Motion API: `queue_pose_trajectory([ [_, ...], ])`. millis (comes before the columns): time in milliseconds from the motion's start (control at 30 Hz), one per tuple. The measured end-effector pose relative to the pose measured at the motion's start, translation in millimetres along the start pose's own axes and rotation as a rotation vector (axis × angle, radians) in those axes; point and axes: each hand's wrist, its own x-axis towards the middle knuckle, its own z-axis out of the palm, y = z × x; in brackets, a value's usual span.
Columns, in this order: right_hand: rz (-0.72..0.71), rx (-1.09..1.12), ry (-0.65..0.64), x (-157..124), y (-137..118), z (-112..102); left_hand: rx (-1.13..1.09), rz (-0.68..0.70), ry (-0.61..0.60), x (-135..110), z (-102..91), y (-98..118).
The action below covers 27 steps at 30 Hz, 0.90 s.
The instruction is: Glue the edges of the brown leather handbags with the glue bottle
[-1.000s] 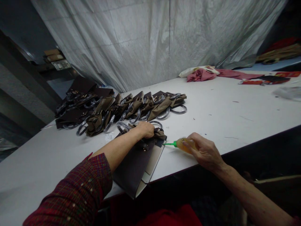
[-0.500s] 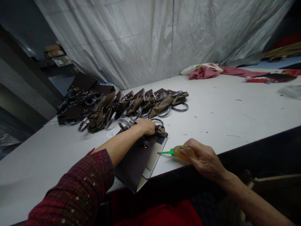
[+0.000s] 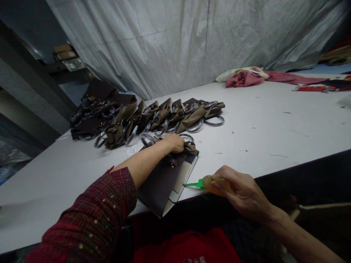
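A dark brown handbag (image 3: pixel 161 182) lies at the table's near edge, its side panel showing a cream inner face and its lower corner jutting past the edge. My left hand (image 3: pixel 174 143) is closed on the bag's upper part, by the plastic-wrapped handles; the fingertips are hidden. In my right hand (image 3: pixel 238 186) is a squeeze bottle (image 3: pixel 214 185) of amber liquid with a green nozzle. The nozzle tip is at the cream side of the bag; whether it touches cannot be made out.
Several similar bags (image 3: pixel 167 115) with wrapped handles lie in a row behind, with more dark bags (image 3: pixel 95 98) stacked at the left. Pink cloth (image 3: pixel 244 78) lies at the back of the white table (image 3: pixel 263 124). A grey sheet (image 3: pixel 175 44) hangs behind it.
The nozzle tip has moved down along the bag's cream side toward the near corner. My left hand keeps its hold on the bag. The whole view has shifted slightly.
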Motion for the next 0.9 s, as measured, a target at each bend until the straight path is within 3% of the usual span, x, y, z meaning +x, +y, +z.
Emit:
queue_pose_trajectory([
  [167,0.021,-0.025,0.082,-4.7,-7.7,4.4,0.001,0.007,0.002,-1.6,-0.1,0.5],
  [333,-0.038,0.118,-0.026,-10.2,-15.2,9.1,-0.011,-0.005,0.004,-1.9,0.9,0.6],
  [467,-0.033,0.012,0.083,-13.6,-19.1,9.6,-0.018,0.000,0.005,-1.7,2.0,0.0],
  [600,-0.090,0.151,-0.032,-16.5,-30.1,9.6,-0.018,0.005,0.005,-0.9,2.5,-0.7],
  [733,-0.044,0.121,0.051,-19.4,-34.8,13.3,-0.013,0.006,0.005,0.2,3.8,-0.8],
  [900,-0.062,0.162,0.005,-21.9,-42.1,18.3,-0.016,-0.003,-0.003,-0.8,4.4,-1.2],
])
